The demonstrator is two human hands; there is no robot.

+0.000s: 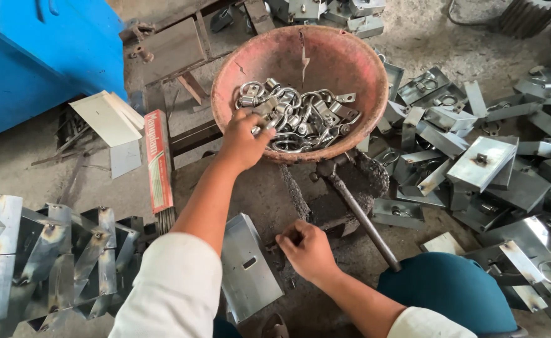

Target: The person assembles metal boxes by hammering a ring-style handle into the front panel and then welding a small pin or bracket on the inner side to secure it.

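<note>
At ten o'clock from the lower hand, the left hand (245, 139) reaches into the cracked round reddish bowl (341, 53), fingers closing on one of the shiny metal ring fittings (300, 116); tangled as they are, several could drag out and spill. The right hand (305, 248) at six o'clock pinches something small beside a folded grey steel bracket (247, 269), but what it is I cannot tell.

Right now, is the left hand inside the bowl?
Yes, the left hand reaches over the bowl rim onto the metal rings.

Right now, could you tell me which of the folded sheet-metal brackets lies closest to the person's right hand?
The grey folded bracket with the slot, lying alone just left of the right hand; the other brackets sit in heaps farther off.
</note>
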